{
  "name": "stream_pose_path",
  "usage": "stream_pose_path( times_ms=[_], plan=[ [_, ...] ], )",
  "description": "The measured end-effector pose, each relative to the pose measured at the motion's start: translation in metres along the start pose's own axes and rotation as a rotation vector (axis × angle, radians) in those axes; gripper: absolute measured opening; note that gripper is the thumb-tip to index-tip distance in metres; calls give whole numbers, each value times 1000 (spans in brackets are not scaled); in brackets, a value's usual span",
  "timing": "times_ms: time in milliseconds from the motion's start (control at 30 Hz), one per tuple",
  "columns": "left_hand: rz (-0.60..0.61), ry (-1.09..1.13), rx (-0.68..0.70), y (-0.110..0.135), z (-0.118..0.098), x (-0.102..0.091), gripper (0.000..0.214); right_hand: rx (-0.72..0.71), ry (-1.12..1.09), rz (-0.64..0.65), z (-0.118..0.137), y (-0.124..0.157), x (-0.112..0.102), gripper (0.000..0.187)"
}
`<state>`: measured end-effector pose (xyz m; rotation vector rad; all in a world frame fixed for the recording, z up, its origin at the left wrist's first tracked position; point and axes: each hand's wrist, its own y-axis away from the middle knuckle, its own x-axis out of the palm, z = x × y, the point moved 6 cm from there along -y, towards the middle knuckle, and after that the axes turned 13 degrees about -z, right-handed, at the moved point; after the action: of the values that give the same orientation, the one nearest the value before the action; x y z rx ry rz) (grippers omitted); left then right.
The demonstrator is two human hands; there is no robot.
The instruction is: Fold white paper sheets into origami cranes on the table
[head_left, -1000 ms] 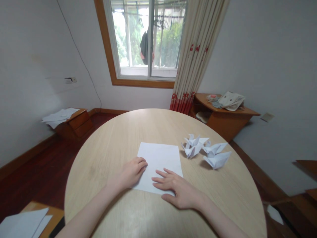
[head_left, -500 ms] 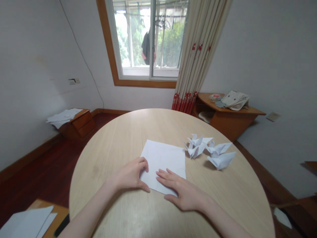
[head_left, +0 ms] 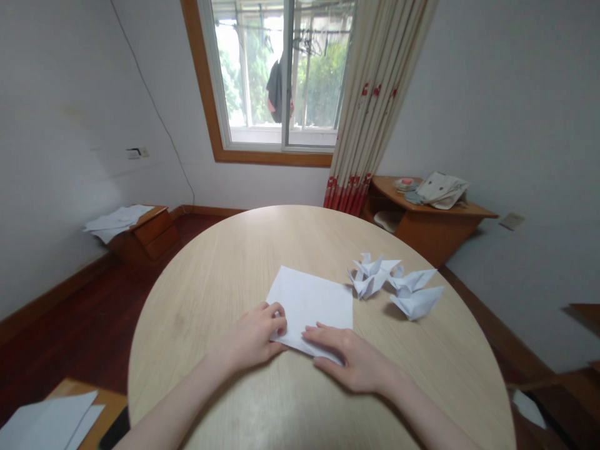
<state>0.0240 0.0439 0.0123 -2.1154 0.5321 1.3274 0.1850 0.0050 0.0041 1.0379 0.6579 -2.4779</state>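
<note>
A white sheet of paper (head_left: 314, 300) lies on the round wooden table (head_left: 225, 256), turned slightly, with its near edge between my hands. My left hand (head_left: 262, 334) is closed at the near left corner, fingers curled over the paper and thumb along the edge. Resting on the sheet's near right part, my right hand (head_left: 356, 359) has its fingers stretched out and its thumb apart, by the near edge. To the right of the sheet stand several folded white paper birds (head_left: 372, 275), close together; neither hand touches them.
Loose white sheets (head_left: 51, 419) lie on a wooden surface at the lower left. More papers (head_left: 119, 219) cover a low cabinet by the left wall. A corner shelf (head_left: 435, 225) with a cloth bag (head_left: 443, 189) stands beyond the table, beside the curtain (head_left: 370, 106).
My left hand's fingers have curled in further at the near left corner. My right hand has shifted slightly right, and the paper's near edge sits a little farther from me.
</note>
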Motion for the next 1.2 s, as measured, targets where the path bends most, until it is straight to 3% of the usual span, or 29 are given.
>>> stream_pose_path(
  times_ms=[100,333,500,567,733,867,1000,1200],
  plan=[
    [12,-28,-4,0,1,2,13,22,-51,23,-5,1,-3,47],
    [75,-96,-63,-1,5,2,17,31,-300,43,-17,-1,-14,88],
    [40,-71,-77,-2,9,1,13,54,-313,-11,-18,-2,-21,94],
    [21,-60,-73,-2,10,4,12,61,-276,-33,-19,-1,-21,88],
    [7,-47,-76,-2,13,8,10,134,-190,-101,-21,-1,-15,50],
    [13,-69,-65,-1,14,7,11,186,-202,-123,-24,-4,-12,37],
    [24,-63,-62,-1,14,5,12,274,-308,-102,-33,-2,-9,46],
    [54,-25,-87,-1,15,1,10,388,-397,-191,-46,0,-9,48]
  ],
)
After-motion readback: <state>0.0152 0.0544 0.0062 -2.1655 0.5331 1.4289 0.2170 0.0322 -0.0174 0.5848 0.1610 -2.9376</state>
